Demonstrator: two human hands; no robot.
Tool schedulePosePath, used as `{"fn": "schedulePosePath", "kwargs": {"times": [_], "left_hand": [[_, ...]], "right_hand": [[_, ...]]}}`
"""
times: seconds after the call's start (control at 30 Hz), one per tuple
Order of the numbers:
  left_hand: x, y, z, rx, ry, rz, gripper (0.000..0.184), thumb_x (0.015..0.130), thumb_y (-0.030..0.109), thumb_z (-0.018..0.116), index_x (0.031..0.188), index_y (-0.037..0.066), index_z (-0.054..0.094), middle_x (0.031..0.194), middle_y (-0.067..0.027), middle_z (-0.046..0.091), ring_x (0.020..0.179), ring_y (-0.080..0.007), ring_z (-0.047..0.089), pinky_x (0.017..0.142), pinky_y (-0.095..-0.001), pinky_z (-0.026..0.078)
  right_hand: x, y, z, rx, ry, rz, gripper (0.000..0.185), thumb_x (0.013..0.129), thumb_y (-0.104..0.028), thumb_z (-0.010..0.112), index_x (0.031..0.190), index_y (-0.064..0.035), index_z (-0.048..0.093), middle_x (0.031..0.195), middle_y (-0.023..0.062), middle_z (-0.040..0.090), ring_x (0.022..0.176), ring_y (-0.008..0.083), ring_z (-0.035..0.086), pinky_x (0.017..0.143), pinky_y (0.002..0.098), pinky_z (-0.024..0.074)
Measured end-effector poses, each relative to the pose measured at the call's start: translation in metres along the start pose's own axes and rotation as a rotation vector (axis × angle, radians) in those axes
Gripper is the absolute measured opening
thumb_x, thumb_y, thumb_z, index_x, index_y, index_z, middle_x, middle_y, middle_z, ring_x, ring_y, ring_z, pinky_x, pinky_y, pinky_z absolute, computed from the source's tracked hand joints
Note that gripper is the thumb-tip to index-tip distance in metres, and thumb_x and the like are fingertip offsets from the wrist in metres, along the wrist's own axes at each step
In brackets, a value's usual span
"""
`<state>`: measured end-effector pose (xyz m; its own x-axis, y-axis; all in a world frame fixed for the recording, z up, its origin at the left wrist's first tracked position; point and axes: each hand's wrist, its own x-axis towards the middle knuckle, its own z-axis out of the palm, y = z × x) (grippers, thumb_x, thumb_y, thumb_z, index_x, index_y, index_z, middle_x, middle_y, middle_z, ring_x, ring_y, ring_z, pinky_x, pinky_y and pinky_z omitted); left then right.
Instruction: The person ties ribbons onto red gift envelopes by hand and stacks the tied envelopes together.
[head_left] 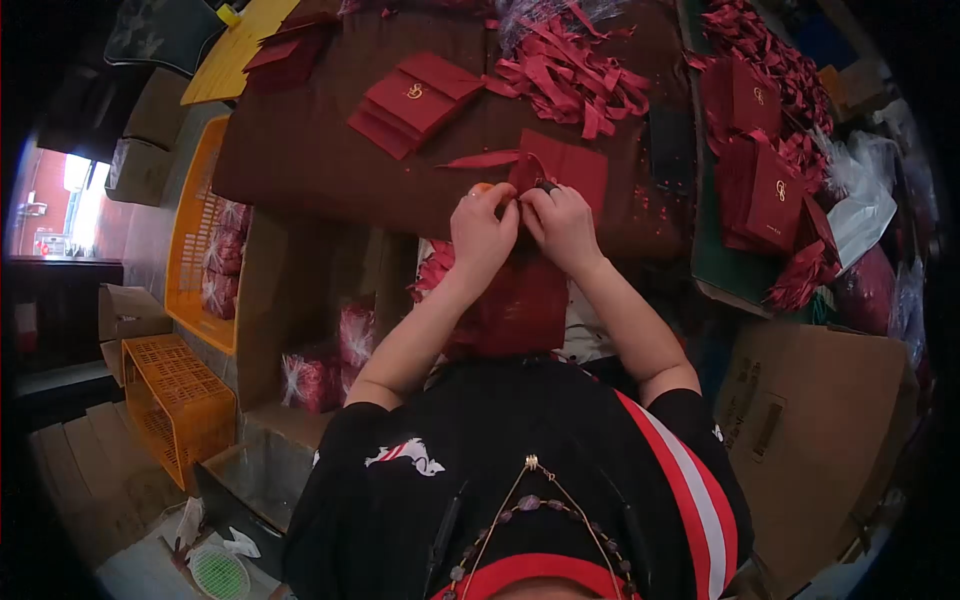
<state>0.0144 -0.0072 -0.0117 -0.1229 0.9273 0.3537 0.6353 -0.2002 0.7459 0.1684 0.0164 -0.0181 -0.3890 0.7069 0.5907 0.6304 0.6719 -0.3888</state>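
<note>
Both hands meet over the near edge of the brown table (330, 160), at a dark red pouch (578, 165) with a red ribbon (480, 160) trailing left from it. My left hand (484, 232) has thumb and fingers pressed together near the ribbon, with something orange at the fingertips. My right hand (560, 225) pinches close beside it at the pouch's edge; a dark band shows on one finger. What lies between the fingertips is too small to make out. Another red pouch with a gold emblem (415, 100) lies farther back.
Loose red ribbons (570, 75) are heaped at the back. Stacked red pouches (765, 195) stand on the right beside plastic bags (865, 190). Orange crates (180, 400) are at the left, a cardboard box (815, 420) at the lower right. A dark phone-like object (670, 150) lies on the table.
</note>
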Motion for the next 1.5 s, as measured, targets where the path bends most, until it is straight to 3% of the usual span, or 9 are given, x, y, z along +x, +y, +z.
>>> {"fn": "schedulePosePath", "kwargs": {"times": [0.3, 0.47, 0.73, 0.83, 0.93, 1.1, 1.17, 1.3, 1.5], "left_hand": [[-0.005, -0.001, -0.002, -0.024, -0.021, -0.074, 0.017, 0.088, 0.01, 0.066, 0.102, 0.005, 0.072, 0.093, -0.0126, 0.069, 0.088, -0.0294, 0.068, 0.077, -0.0374, 0.053], [0.007, -0.031, -0.014, -0.16, -0.253, -0.048, 0.022, 0.089, 0.007, 0.065, 0.109, 0.006, 0.074, 0.104, -0.0129, 0.065, 0.097, -0.0287, 0.065, 0.083, -0.0339, 0.052], [0.026, -0.027, -0.009, 0.122, -0.314, 0.079, 0.019, 0.087, 0.016, 0.07, 0.104, 0.01, 0.075, 0.103, -0.0131, 0.063, 0.099, -0.0343, 0.062, 0.085, -0.044, 0.052], [0.023, -0.02, -0.011, 0.245, -0.293, 0.175, 0.015, 0.087, 0.014, 0.068, 0.101, 0.01, 0.072, 0.101, -0.0125, 0.063, 0.096, -0.035, 0.062, 0.08, -0.0461, 0.053], [0.021, -0.024, -0.021, 0.456, -0.229, 0.289, 0.01, 0.088, 0.013, 0.066, 0.097, 0.01, 0.069, 0.102, -0.0126, 0.062, 0.094, -0.0363, 0.061, 0.074, -0.0483, 0.053], [0.026, -0.08, -0.084, 0.574, -0.073, 0.183, 0.008, 0.091, 0.022, 0.065, 0.094, 0.015, 0.069, 0.098, -0.0137, 0.062, 0.087, -0.037, 0.061, 0.071, -0.0468, 0.052], [0.014, -0.077, -0.084, 0.57, -0.087, 0.143, 0.009, 0.092, 0.023, 0.066, 0.096, 0.016, 0.07, 0.097, -0.0137, 0.062, 0.089, -0.0377, 0.061, 0.072, -0.0476, 0.052], [0.009, -0.068, -0.089, 0.49, -0.063, 0.101, 0.015, 0.093, 0.019, 0.067, 0.107, 0.014, 0.07, 0.11, -0.0152, 0.062, 0.095, -0.0378, 0.06, 0.081, -0.046, 0.05], [-0.006, -0.001, -0.101, 0.253, -0.068, 0.318, 0.046, 0.09, 0.016, 0.072, 0.134, 0.012, 0.06, 0.128, -0.0151, 0.06, 0.11, -0.0359, 0.057, 0.096, -0.0453, 0.043]], "right_hand": [[0.001, 0.004, 0.01, 0.051, -0.025, 0.04, 0.013, 0.084, -0.011, 0.07, 0.092, -0.0064, 0.062, 0.085, 0.0123, 0.063, 0.084, 0.0332, 0.063, 0.077, 0.0421, 0.0508], [0.012, 0.004, -0.015, -0.137, 0.076, -0.094, 0.011, 0.079, -0.017, 0.076, 0.088, -0.0131, 0.072, 0.094, 0.012, 0.065, 0.108, 0.0346, 0.056, 0.092, 0.0476, 0.0447], [-0.001, 0.028, 0.003, 0.089, -0.025, 0.176, 0.018, 0.074, -0.022, 0.084, 0.09, -0.0189, 0.077, 0.101, 0.011, 0.065, 0.113, 0.0354, 0.051, 0.097, 0.0483, 0.0424], [0.002, 0.028, -0.004, 0.177, -0.047, 0.167, 0.026, 0.074, -0.023, 0.084, 0.097, -0.0164, 0.075, 0.101, 0.0105, 0.065, 0.113, 0.035, 0.051, 0.097, 0.0463, 0.0432], [0.003, 0.027, -0.015, 0.147, -0.056, 0.185, 0.058, 0.071, -0.029, 0.088, 0.12, -0.0123, 0.063, 0.111, 0.0115, 0.063, 0.113, 0.0353, 0.048, 0.098, 0.0453, 0.0438], [0.002, 0.029, -0.027, 0.207, -0.057, 0.373, 0.068, 0.068, -0.029, 0.09, 0.126, -0.0125, 0.058, 0.122, 0.0145, 0.057, 0.119, 0.0357, 0.048, 0.103, 0.0446, 0.0419], [0.001, 0.03, -0.026, 0.161, -0.204, 0.13, 0.073, 0.067, -0.031, 0.09, 0.13, -0.014, 0.056, 0.125, 0.0184, 0.055, 0.124, 0.0372, 0.046, 0.107, 0.0453, 0.0402], [0.007, 0.018, -0.054, 0.089, -0.405, 0.075, 0.073, 0.067, -0.028, 0.086, 0.132, -0.0117, 0.057, 0.128, 0.0227, 0.055, 0.131, 0.0448, 0.042, 0.11, 0.0493, 0.0409], [-0.005, -0.02, -0.07, 0.223, -0.447, 0.071, 0.061, 0.072, -0.029, 0.082, 0.126, -0.0095, 0.062, 0.121, 0.0197, 0.062, 0.123, 0.0398, 0.052, 0.107, 0.0484, 0.0434]]}}
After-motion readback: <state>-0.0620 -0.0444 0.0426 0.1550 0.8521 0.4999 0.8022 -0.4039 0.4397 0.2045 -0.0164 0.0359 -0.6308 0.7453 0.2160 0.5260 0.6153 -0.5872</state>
